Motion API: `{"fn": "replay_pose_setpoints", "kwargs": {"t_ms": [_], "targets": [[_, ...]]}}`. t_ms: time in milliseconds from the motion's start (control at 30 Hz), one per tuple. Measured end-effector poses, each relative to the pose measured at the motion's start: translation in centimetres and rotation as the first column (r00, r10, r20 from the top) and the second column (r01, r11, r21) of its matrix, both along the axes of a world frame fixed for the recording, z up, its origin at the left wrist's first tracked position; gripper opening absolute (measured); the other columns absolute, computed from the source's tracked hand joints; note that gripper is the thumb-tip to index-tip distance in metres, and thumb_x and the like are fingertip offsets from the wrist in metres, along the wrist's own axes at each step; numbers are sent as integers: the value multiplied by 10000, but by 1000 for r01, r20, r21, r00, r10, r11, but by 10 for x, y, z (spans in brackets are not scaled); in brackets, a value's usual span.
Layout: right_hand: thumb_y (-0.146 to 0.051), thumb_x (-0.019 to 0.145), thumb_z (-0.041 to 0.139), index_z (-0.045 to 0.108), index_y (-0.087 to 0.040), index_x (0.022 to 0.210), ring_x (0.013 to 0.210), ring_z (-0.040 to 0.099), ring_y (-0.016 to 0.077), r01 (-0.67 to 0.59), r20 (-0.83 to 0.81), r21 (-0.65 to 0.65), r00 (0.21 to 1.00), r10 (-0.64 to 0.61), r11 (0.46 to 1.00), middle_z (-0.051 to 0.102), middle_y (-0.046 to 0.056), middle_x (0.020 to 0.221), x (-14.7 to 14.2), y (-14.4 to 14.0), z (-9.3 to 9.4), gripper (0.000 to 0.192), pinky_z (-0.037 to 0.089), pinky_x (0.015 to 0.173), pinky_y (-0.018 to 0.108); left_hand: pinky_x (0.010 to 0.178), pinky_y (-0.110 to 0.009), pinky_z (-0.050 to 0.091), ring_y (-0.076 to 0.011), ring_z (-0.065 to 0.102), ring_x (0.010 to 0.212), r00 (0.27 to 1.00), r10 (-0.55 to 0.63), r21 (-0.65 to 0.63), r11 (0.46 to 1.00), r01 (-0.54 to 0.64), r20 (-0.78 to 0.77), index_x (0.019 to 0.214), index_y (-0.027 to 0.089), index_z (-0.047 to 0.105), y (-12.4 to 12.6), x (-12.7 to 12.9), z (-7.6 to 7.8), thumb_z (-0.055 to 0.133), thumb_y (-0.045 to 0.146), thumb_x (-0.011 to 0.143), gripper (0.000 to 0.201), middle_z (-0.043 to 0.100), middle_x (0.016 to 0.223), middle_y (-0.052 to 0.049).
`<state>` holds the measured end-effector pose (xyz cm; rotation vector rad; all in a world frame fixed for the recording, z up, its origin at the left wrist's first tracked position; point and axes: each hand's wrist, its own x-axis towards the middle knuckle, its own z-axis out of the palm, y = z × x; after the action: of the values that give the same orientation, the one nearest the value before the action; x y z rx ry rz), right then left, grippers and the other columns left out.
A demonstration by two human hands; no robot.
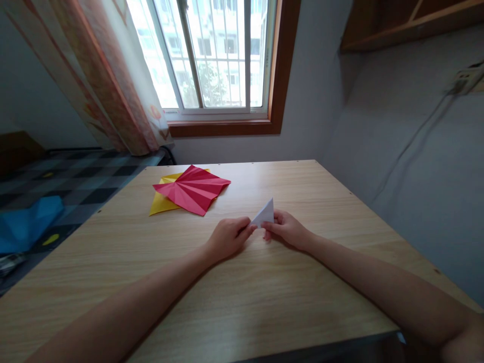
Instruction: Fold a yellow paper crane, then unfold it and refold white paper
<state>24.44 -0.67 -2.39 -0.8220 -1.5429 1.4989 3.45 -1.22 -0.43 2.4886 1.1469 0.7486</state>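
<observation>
Both hands pinch small white paper, mid desk. Left hand fingers closed on near-left corner; right hand grips right edge. Keep edges aligned, press crease flat. Red paper over yellow paper far left.

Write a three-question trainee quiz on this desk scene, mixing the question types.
1. True or false: both hands hold the white folded paper.
2. Which sheet lies on top: A) red creased paper B) yellow paper?
3. Fill in: the coloured papers lie on the wooden ____.

Key: 1 true: left hand and right hand pinch it. 2 A. 3 table.
</observation>
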Motion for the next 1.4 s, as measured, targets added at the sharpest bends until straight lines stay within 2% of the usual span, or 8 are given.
{"fn": "replay_pose_setpoints", "kwargs": {"t_ms": [367,733,900,1167,1267,1400], "targets": [[-513,762,747,623,-158,846,552,617,145,22,18,3,1000,-22,1000,671,0,603,0,0,-1,385,491,582,269,544,-250,271,-119,452,535,1000,-2,-11,1000,2,-2,672,178,541,1,0,1,419,383,960,374,542,581,15],[-541,760,740,635,-153,827,540,615,144,-13,35,8,999,13,1000,668,1,601,0,0,-1,408,483,569,265,527,-242,229,-93,372,498,999,-33,-40,999,33,5,613,173,470,0,0,2,446,363,938,377,425,524,46],[-644,820,624,618,-150,778,537,633,152,-44,28,-4,999,44,999,684,26,590,1,2,-5,496,484,585,274,524,-239,233,-89,348,492,998,-66,-58,996,67,20,599,176,427,-1,-2,3,443,360,941,389,377,516,57],[-648,797,650,621,-158,791,526,630,147,-16,12,-14,1000,16,1000,683,13,589,-1,2,-7,491,478,564,262,525,-246,250,-99,365,504,998,-58,-76,995,60,26,610,185,424,-2,-4,4,437,371,946,384,393,527,55],[-640,774,681,645,-154,786,550,617,141,-16,-17,-26,1000,16,1000,679,15,609,0,4,-7,488,471,575,256,538,-245,293,-113,411,535,996,-69,-125,989,76,56,639,190,456,-2,-6,6,415,406,950,382,457,553,44],[-609,750,727,684,-149,845,611,609,137,-10,-77,-59,997,5,998,693,32,726,2,7,-6,471,476,613,254,598,-249,387,-127,499,580,979,-84,-270,954,133,185,699,186,501,-1,-7,8,250,454,1004,477,556,607,17]]}}
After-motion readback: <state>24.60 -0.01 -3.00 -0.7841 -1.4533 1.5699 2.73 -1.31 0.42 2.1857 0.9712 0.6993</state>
